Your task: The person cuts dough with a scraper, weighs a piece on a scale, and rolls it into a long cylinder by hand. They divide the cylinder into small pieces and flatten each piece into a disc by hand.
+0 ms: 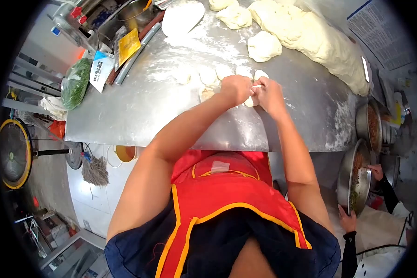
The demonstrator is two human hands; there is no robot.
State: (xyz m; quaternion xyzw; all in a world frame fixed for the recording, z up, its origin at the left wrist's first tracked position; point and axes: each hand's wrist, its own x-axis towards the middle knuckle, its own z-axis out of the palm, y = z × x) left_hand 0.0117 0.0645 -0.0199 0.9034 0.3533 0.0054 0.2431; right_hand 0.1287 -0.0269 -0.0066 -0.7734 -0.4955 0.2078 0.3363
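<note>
Over the floured metal worktable [306, 120] my two hands meet, fingers closed. My left hand [236, 89] and my right hand [268, 95] pinch a small white bit of dough [256, 86] between them. Right below the hands a dough piece [251, 101] lies on the metal. Several small dough pieces sit in a loose row just beyond, among them one dough piece [224, 71] past my left hand and another dough piece [183, 76] farther left. My hands partly cover some of these pieces. A bigger lump of dough [264, 46] rests beyond my right hand.
A long mass of dough [310, 34] fills the far right of the table. At the far left are a flat white round [183, 17], a yellow packet [128, 46] and a bag of greens [76, 83]. On the right, another person's hands hold a steel bowl [345, 178].
</note>
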